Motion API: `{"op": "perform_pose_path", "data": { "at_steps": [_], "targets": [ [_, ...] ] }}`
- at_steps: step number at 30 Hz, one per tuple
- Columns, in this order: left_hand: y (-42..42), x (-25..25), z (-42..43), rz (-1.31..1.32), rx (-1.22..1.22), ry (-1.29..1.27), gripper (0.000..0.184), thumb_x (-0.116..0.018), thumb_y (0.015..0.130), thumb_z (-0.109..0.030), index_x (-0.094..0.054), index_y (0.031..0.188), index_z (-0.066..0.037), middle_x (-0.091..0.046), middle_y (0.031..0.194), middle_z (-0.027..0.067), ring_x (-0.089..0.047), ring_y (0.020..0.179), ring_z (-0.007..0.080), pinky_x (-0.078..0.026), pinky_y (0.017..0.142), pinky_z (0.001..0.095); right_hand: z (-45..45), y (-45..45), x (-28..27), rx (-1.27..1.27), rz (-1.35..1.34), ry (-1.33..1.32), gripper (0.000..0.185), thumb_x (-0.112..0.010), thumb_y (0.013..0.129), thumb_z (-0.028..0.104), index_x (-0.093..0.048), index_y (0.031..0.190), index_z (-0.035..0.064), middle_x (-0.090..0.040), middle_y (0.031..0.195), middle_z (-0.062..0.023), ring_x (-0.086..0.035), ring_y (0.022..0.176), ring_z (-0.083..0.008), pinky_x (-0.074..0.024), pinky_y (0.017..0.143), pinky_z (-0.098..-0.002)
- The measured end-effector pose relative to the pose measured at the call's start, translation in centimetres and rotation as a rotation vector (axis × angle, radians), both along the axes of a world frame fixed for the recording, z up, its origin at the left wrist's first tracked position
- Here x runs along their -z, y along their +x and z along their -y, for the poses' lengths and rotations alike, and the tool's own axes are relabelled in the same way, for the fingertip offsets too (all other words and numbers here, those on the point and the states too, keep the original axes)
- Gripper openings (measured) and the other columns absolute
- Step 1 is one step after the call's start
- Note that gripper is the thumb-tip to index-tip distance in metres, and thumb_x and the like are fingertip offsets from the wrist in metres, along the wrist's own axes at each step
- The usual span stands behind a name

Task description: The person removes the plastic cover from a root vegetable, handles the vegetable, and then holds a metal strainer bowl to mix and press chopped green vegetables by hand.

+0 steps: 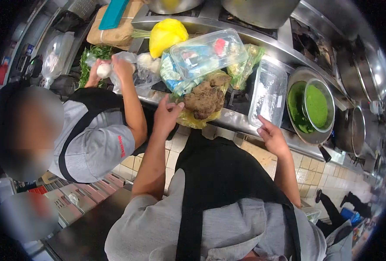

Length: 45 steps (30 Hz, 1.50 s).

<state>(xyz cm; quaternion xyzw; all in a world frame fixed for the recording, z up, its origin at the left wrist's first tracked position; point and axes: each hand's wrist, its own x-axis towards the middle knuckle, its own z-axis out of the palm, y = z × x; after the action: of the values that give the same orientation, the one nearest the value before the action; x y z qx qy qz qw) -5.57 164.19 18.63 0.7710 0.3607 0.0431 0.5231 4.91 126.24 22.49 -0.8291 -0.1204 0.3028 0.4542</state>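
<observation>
1. Two bare hands reached over the counter's near side. The left hand [168,115] had its fingers loosely spread and bent, gripping nothing, close by the brown lumpy mass; whether they touched could not be told.
2. The right hand [272,137] stretched out its index finger at the near edge of the clear tray [267,93], the others curled; contact could not be told.
3. One brown lumpy mass [205,96] lay on one yellow plastic bag [193,120].
4. The tray bore one white label [279,101], its print too small to read.
5. To the right, one pan [305,134] held green contents and one metal bowl [331,103] of green mash.
6. On the left, one co-worker [93,143] held a white bulb [104,70]; red lettering [121,146] on the grey sleeve was illegible.
7. Beyond the mass, one clear container [210,54] sat partly on a blue-and-white bag [169,71], near one bright yellow bundle [167,37].
8. Farthest stood two large pots, [173,5] one showing yellow inside.
</observation>
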Motion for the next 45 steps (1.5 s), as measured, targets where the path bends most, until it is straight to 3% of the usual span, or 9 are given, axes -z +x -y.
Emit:
{"op": "perform_pose_path", "data": {
  "at_steps": [4,9,14,21,29,32,34,38,45],
  "targets": [
    [-0.7,-3.5,0.2,0.071,0.038,-0.267,0.07,-0.072,0.088,-0.023,-0.037,0.145,-0.003,-0.066,0.107,0.0105,-0.062,0.087,0.0152,-0.051,0.073,0.027,2.1,2.2,-0.9,0.099,0.233,-0.007,0.044,-0.063,0.093,0.012,-0.055,0.135,0.0031,-0.061,0.086,-0.0053,-0.051,0.077,-0.013,-0.0463,0.076,-0.0271],
    [-1.9,-1.5,0.9,0.135,0.027,-0.443,0.063,-0.068,0.093,-0.021,-0.037,0.146,-0.005,-0.062,0.112,0.0112,-0.063,0.084,0.0151,-0.052,0.071,0.0286,9.4,4.9,-4.9,0.53,0.444,-0.066,0.042,-0.064,0.092,0.015,-0.058,0.131,-0.0003,-0.067,0.089,-0.0079,-0.056,0.077,-0.0125,-0.0478,0.075,-0.0276],
    [-1.6,-1.2,5.0,0.022,0.074,-0.448,0.055,-0.066,0.094,-0.022,-0.044,0.141,-0.004,-0.062,0.113,0.0112,-0.065,0.084,0.0165,-0.054,0.072,0.0298,16.5,3.9,-4.9,0.81,0.437,-0.1,0.045,-0.064,0.092,0.017,-0.056,0.133,0.001,-0.069,0.09,-0.0093,-0.06,0.078,-0.0119,-0.0487,0.07,-0.0272],
    [0.3,-3.6,8.1,-0.019,0.206,-0.515,0.058,-0.067,0.092,-0.022,-0.044,0.142,-0.006,-0.067,0.107,0.0115,-0.067,0.08,0.0182,-0.055,0.074,0.031,20.5,1.8,-2.4,0.788,0.293,-0.092,0.049,-0.064,0.093,0.022,-0.053,0.138,0.0056,-0.065,0.112,-0.0049,-0.059,0.083,-0.0084,-0.0478,0.062,-0.0214],
    [12.0,-6.7,0.2,0.277,-0.027,-0.128,0.063,-0.069,0.091,-0.024,-0.044,0.143,0.001,-0.061,0.094,0.004,-0.06,0.082,0.0118,-0.052,0.071,0.0275,21.2,3.8,-0.9,0.731,0.251,0.02,0.05,-0.064,0.093,0.02,-0.052,0.139,0.0028,-0.063,0.115,-0.0034,-0.058,0.084,-0.0081,-0.0494,0.065,-0.0222],
    [17.2,-2.6,-6.5,0.279,-0.018,0.156,0.061,-0.072,0.087,-0.028,-0.051,0.137,-0.001,-0.066,0.1,0.0092,-0.064,0.089,0.0175,-0.053,0.076,0.0325,19.9,4.3,-1.3,0.725,0.272,0.032,0.053,-0.065,0.093,0.023,-0.05,0.14,0.0018,-0.063,0.12,-0.0054,-0.058,0.089,-0.0085,-0.0487,0.067,-0.022],
    [19.8,-1.9,-8.6,0.144,0.035,0.776,0.059,-0.072,0.084,-0.037,-0.059,0.131,-0.004,-0.069,0.11,0.0169,-0.066,0.099,0.0278,-0.052,0.085,0.0391,19.6,4.0,-1.3,0.728,0.275,0.018,0.053,-0.065,0.094,0.023,-0.05,0.14,0.0016,-0.063,0.121,-0.0064,-0.058,0.089,-0.0089,-0.0485,0.067,-0.0219],
    [25.1,-0.9,-11.2,0.008,0.118,0.913,0.057,-0.069,0.082,-0.042,-0.062,0.128,-0.008,-0.065,0.12,0.022,-0.065,0.103,0.0378,-0.05,0.093,0.0457,20.0,3.5,-1.9,0.732,0.255,-0.053,0.051,-0.062,0.096,0.022,-0.049,0.141,0.0032,-0.061,0.127,-0.0106,-0.06,0.093,-0.0098,-0.0482,0.067,-0.0215],
    [30.1,0.9,-14.3,-0.277,0.121,1.006,0.04,-0.062,0.088,-0.039,-0.068,0.113,-0.009,-0.067,0.115,0.0167,-0.066,0.101,0.0367,-0.052,0.089,0.0459,21.5,2.3,-3.1,0.884,0.224,-0.072,0.05,-0.062,0.096,0.021,-0.05,0.141,0.0044,-0.061,0.129,-0.0127,-0.06,0.092,-0.0122,-0.0485,0.068,-0.023]
  ]
}}
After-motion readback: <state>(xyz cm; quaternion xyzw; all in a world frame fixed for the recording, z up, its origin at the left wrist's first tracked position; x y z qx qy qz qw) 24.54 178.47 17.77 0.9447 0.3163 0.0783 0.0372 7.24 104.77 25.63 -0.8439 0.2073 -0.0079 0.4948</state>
